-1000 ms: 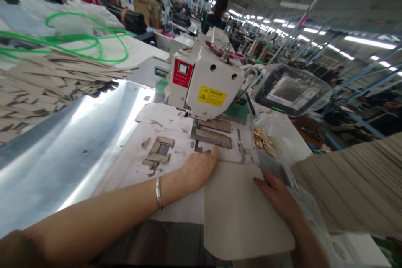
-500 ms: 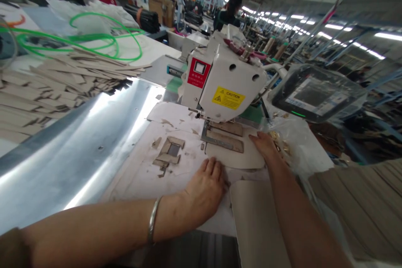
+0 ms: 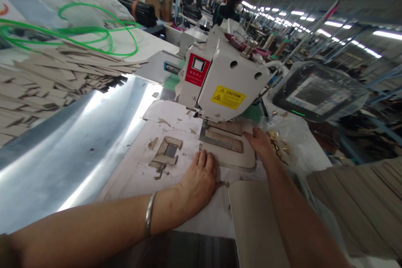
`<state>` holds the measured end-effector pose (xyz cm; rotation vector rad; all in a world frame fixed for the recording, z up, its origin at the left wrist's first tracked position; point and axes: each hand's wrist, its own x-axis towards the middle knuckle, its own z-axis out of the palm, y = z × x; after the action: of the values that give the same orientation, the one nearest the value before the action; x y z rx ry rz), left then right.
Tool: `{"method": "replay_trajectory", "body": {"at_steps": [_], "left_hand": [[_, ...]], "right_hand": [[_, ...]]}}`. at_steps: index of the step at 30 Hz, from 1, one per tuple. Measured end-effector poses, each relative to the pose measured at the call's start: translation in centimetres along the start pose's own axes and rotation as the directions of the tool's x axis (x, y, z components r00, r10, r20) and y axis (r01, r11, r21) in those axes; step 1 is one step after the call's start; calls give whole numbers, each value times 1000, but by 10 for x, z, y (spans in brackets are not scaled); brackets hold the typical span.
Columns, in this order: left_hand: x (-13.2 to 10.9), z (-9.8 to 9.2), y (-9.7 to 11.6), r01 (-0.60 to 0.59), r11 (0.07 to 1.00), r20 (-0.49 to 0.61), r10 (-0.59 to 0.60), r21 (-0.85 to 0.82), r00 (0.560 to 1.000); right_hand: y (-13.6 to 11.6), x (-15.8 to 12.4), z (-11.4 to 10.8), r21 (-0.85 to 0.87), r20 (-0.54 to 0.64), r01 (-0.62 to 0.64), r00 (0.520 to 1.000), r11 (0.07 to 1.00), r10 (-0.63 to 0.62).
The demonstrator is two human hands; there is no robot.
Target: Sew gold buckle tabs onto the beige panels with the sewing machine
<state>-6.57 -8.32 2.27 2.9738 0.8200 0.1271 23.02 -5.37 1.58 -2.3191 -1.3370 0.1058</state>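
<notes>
A beige fabric-like panel with rounded corners lies flat under the sewing machine's head. On top of it rests a metal clamp frame. My left hand is open, palm down on the white sheet, its fingertips stretched out at the panel's lower left edge. My right hand rests at the panel's right edge, fingertips on the surface and no grip around it visible. Nearer to me, a second beige piece lies partly beneath my right forearm.
Gold-coloured metal parts in clear plastic lie right of my right hand. A plastic-wrapped control screen stands behind them. Beige strips are heaped at left, beige panels stacked at right. A cut-out template sits on the white sheet.
The panel has slid left and turned slightly beneath the clamp, its right edge now closer to the frame. Both hands have shifted a little left. The camera view has also moved slightly.
</notes>
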Motion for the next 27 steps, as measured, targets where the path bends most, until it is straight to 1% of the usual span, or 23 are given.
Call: {"method": "replay_trajectory", "body": {"at_steps": [2, 4, 6, 8, 10, 12, 15, 18, 21, 24, 27], "left_hand": [[2, -3, -3, -26, 1000, -21, 26, 6, 999], [3, -5, -5, -45, 999, -42, 46, 9, 998], [4, -6, -7, -58, 998, -56, 58, 1, 997], [5, -6, -8, -60, 998, -77, 59, -6, 995], [6, -5, -9, -62, 998, -98, 61, -6, 993], [7, -5, -9, -71, 997, -107, 70, -4, 992], [8, -7, -9, -70, 998, -97, 69, -5, 993], [9, -9, -10, -45, 999, -77, 44, -21, 996], [10, -9, -11, -34, 998, -79, 31, -46, 996], [11, -6, -12, -34, 998, -88, 29, -53, 996], [12, -5, -12, -38, 998, -94, 34, -48, 995]], "right_hand": [[3, -18, -13, 2, -78, 81, 994, 997, -81], [7, -46, -27, 28, -86, 217, 973, 976, -214], [13, -80, -37, 36, 2, 356, 934, 934, -357], [19, -114, -38, 22, 105, 440, 892, 898, -440], [24, -140, -34, -17, 168, 474, 869, 880, -465], [27, -155, -29, -56, 178, 480, 867, 875, -465], [25, -160, -24, -63, 119, 481, 874, 875, -472], [19, -155, -23, -43, 30, 478, 878, 877, -477], [16, -151, -21, -39, -43, 477, 877, 878, -478], [16, -150, -19, -46, -66, 480, 873, 876, -483], [17, -151, -18, -57, -51, 485, 872, 873, -488]]}}
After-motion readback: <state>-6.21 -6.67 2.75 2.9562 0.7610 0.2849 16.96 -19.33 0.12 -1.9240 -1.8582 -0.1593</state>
